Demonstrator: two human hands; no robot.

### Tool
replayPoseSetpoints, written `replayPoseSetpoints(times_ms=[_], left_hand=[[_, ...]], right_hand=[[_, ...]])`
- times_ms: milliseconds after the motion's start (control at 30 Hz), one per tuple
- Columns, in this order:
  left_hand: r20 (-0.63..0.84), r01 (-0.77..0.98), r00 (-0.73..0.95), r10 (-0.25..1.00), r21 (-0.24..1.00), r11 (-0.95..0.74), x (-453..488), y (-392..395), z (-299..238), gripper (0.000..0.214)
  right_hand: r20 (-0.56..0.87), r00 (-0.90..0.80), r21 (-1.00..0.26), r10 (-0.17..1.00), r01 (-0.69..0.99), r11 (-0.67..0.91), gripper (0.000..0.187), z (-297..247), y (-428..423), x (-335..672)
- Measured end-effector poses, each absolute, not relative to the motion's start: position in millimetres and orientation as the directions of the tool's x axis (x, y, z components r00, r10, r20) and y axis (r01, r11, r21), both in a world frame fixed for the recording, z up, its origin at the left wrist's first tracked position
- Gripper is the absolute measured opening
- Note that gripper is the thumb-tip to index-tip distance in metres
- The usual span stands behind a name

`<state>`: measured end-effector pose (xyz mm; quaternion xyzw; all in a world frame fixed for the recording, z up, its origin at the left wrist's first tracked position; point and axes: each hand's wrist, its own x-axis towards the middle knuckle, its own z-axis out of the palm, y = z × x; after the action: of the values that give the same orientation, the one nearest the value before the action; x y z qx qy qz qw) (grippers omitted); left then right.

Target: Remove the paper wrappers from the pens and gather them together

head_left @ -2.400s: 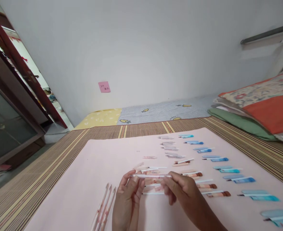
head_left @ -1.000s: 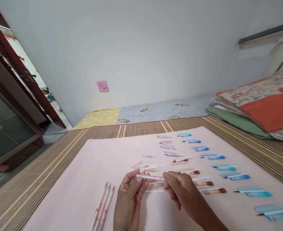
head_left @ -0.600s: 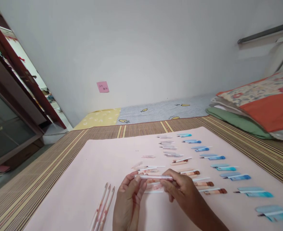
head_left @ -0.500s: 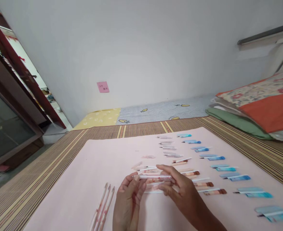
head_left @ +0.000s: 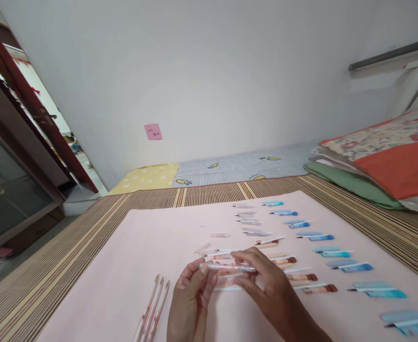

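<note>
My left hand [head_left: 190,304] and my right hand [head_left: 269,289] hold a thin white pen [head_left: 228,267] level between them, fingertips pinched on its two ends. They hover just above a pale pink sheet [head_left: 130,266]. Under and beyond the hands lie pink pen parts [head_left: 218,254] taken apart. Three whole pink pens [head_left: 153,308] lie side by side to the left of my left hand.
Rows of taken-apart pens cover the sheet's right half: brown ones [head_left: 306,277], blue ones [head_left: 347,267], grey ones [head_left: 247,221]. The sheet lies on a striped mat [head_left: 52,266]. Folded bedding [head_left: 383,161] is at the right, a dark cabinet [head_left: 13,156] at the left, a pink note [head_left: 153,131] on the wall.
My right hand's fingers shifted along the pen's right end, lifting over it and closing again. The left hand kept its grip. The view dropped slightly.
</note>
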<state>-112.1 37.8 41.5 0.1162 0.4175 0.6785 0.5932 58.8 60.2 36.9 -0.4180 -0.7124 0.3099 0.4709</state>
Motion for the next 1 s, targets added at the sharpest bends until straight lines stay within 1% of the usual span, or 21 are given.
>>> replayPoseSetpoints(times_ms=[33, 67, 100, 167, 233, 267, 300, 333, 367, 400, 467, 500, 533, 600, 733, 833, 867, 933, 1000], left_hand=[[-0.342, -0.713, -0.259, 0.903, 0.698, 0.060, -111.7, 37.8, 41.7, 0.011], [-0.346, -0.716, -0.250, 0.905, 0.695, 0.068, -111.0, 37.7, 41.9, 0.010], [-0.347, -0.716, -0.245, 0.905, 0.694, 0.073, -110.2, 37.3, 42.1, 0.011], [-0.340, -0.707, -0.242, 0.909, 0.703, 0.075, -108.6, 36.4, 42.3, 0.013], [-0.308, -0.690, -0.234, 0.922, 0.721, 0.065, -107.7, 35.8, 41.9, 0.018], [-0.294, -0.683, -0.231, 0.927, 0.728, 0.060, -107.6, 35.7, 41.7, 0.020], [-0.286, -0.679, -0.231, 0.930, 0.732, 0.057, -107.8, 35.7, 41.4, 0.020], [-0.285, -0.677, -0.232, 0.930, 0.733, 0.056, -108.2, 35.9, 41.1, 0.019], [-0.293, -0.679, -0.238, 0.926, 0.732, 0.057, -108.7, 36.2, 40.8, 0.016], [-0.305, -0.682, -0.247, 0.920, 0.729, 0.058, -109.5, 36.4, 40.5, 0.014], [-0.330, -0.692, -0.256, 0.909, 0.719, 0.066, -110.9, 36.6, 39.7, 0.012], [-0.340, -0.697, -0.256, 0.905, 0.714, 0.071, -111.5, 36.6, 39.2, 0.013], [-0.346, -0.699, -0.254, 0.903, 0.711, 0.075, -112.0, 36.5, 38.6, 0.014], [-0.334, -0.694, -0.238, 0.912, 0.715, 0.081, -112.1, 36.3, 37.5, 0.015], [-0.284, -0.671, -0.217, 0.934, 0.738, 0.069, -110.2, 36.5, 38.0, 0.018], [-0.264, -0.631, -0.227, 0.938, 0.773, 0.065, -113.8, 37.2, 43.2, 0.021], [-0.253, -0.611, -0.260, 0.932, 0.790, 0.044, -117.5, 37.4, 45.7, 0.024], [-0.228, -0.570, -0.395, 0.890, 0.820, -0.042, -129.0, 37.2, 50.6, 0.027], [-0.220, -0.541, -0.545, 0.809, 0.830, -0.138, -144.2, 36.2, 54.5, 0.021]], right_hand=[[0.458, -0.223, -0.801, 0.861, 0.316, 0.508, 0.021, 36.1, 59.8, 59.1], [0.463, -0.236, -0.790, 0.854, 0.328, 0.518, 0.019, 35.1, 59.1, 59.3], [0.427, -0.242, -0.803, 0.871, 0.341, 0.488, 0.021, 34.0, 58.2, 59.4], [0.272, -0.227, -0.870, 0.935, 0.357, 0.340, 0.031, 32.7, 56.2, 59.4], [0.113, -0.222, -0.927, 0.969, 0.326, 0.183, 0.043, 33.0, 55.3, 59.5], [0.075, -0.223, -0.942, 0.972, 0.302, 0.142, 0.046, 33.6, 55.5, 59.6], [0.076, -0.226, -0.947, 0.971, 0.288, 0.141, 0.043, 34.3, 56.1, 59.8], [0.115, -0.227, -0.940, 0.967, 0.291, 0.180, 0.036, 34.8, 57.1, 60.1], [0.185, -0.232, -0.917, 0.955, 0.309, 0.253, 0.025, 35.2, 58.1, 60.4], [0.272, -0.245, -0.877, 0.931, 0.335, 0.344, 0.019, 35.1, 59.1, 60.7], [0.432, -0.282, -0.771, 0.857, 0.378, 0.513, 0.017, 33.9, 59.8, 60.9], [0.480, -0.298, -0.726, 0.825, 0.392, 0.565, 0.014, 33.0, 59.4, 60.7], [0.501, -0.309, -0.701, 0.808, 0.402, 0.589, 0.014, 32.3, 58.6, 60.5], [0.474, -0.307, -0.706, 0.825, 0.427, 0.565, 0.018, 32.2, 56.1, 60.1], [0.325, -0.300, -0.780, 0.897, 0.451, 0.433, 0.023, 37.9, 53.6, 60.7], [0.292, -0.319, -0.744, 0.901, 0.516, 0.424, 0.027, 40.0, 52.8, 60.0], [0.282, -0.328, -0.720, 0.902, 0.549, 0.425, 0.028, 38.5, 51.6, 58.2], [0.246, -0.336, -0.672, 0.909, 0.617, 0.410, 0.028, 31.3, 47.2, 50.4], [0.183, -0.341, -0.637, 0.922, 0.673, 0.375, 0.024, 18.1, 40.9, 36.3]])
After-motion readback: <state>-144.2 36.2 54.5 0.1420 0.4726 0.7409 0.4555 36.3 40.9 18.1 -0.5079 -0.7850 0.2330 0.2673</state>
